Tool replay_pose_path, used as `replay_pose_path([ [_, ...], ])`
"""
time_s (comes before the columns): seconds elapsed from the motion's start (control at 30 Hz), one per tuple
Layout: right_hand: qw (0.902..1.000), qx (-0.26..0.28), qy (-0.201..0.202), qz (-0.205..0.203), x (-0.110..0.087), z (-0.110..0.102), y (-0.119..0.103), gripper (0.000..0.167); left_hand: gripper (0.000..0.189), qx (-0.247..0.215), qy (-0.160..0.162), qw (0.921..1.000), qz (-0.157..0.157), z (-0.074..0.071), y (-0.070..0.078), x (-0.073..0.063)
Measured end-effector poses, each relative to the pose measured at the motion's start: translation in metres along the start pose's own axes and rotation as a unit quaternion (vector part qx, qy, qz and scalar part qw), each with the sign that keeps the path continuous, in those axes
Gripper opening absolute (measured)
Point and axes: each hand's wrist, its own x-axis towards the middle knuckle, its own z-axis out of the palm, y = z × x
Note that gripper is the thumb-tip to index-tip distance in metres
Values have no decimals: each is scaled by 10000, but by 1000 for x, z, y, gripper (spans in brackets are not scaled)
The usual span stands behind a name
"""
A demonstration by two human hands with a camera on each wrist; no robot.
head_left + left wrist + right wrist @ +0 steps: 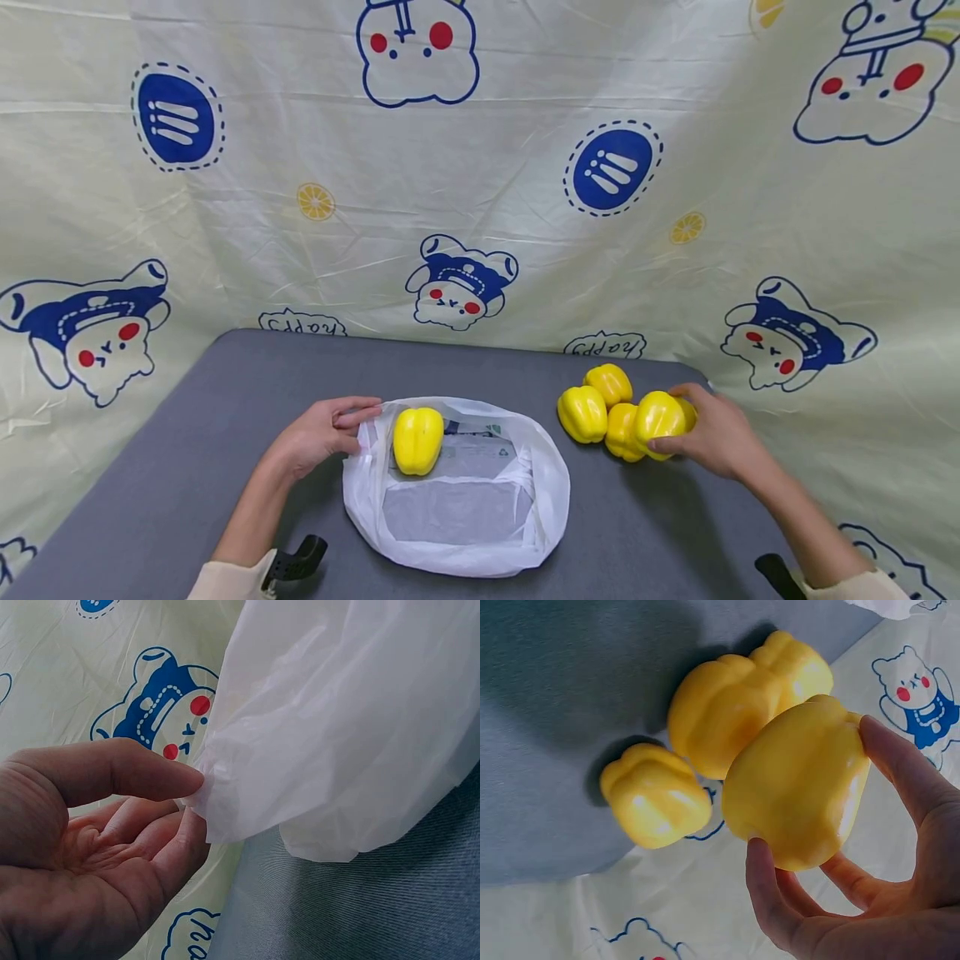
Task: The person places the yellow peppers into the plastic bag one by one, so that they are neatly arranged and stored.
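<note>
My left hand [321, 435] pinches the left rim of a white plastic bag [551, 492] between thumb and fingers. The bag's mouth is spread wide, facing up; in the left wrist view the pinched plastic [247, 780] hangs in a loose sheet. One yellow bell pepper [417, 442] lies inside, near the upper left of the mouth. To the right, my right hand [722, 437] holds another yellow bell pepper [799, 787], thumb on one side and fingers on the other. In the right wrist view it overlaps more yellow peppers [656, 796] lying behind it.
Several yellow bell peppers [582, 414] sit clustered on the grey table [285, 375], right of the bag. A patterned cloth [480, 192] hangs behind the table's far edge and along its sides. Dark bands [298, 558] are worn at both wrists.
</note>
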Motion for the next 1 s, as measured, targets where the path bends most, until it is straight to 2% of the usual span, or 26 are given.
replay_pose_path([
  [0.2,9997,119,11,-211,8,3,-20,88,71,-64,27,10000,-13,-1,1,0],
  [0.47,9996,199,-109,-175,16,12,-59,88,70,-93,-44,9999,31,-1,0,0],
  [1.0,9968,304,-75,-732,27,35,-115,85,70,-14,-12,10000,4,-3,-1,2],
])
